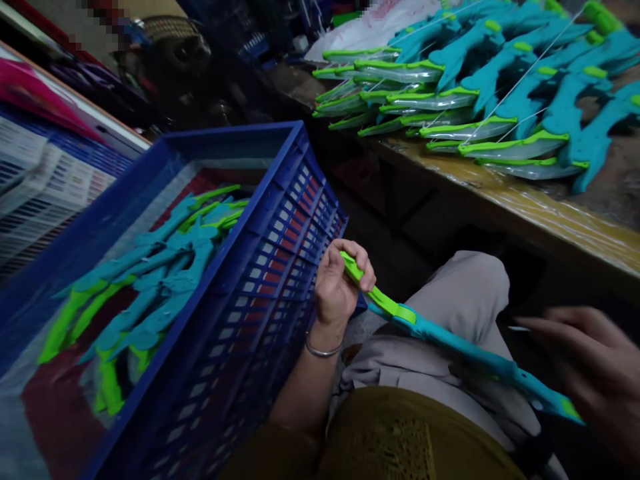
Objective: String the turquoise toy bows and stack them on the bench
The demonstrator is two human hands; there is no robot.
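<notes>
My left hand, with a metal bangle at the wrist, is closed around the lime-green end of a teal-and-green plastic toy bow. The bow slants across my lap, its far end down at the right. Close to that end is my right hand, smeared by motion. A small pale sliver shows at its fingertips, too blurred to name, and its grip cannot be made out. Several similar toy bows lie inside the blue plastic crate on my left.
More teal-and-green bows with white strings are piled on the worktable at upper right. A dark fan stands at the back. White and blue crates sit at the far left. The blue crate's wall rises beside my left forearm.
</notes>
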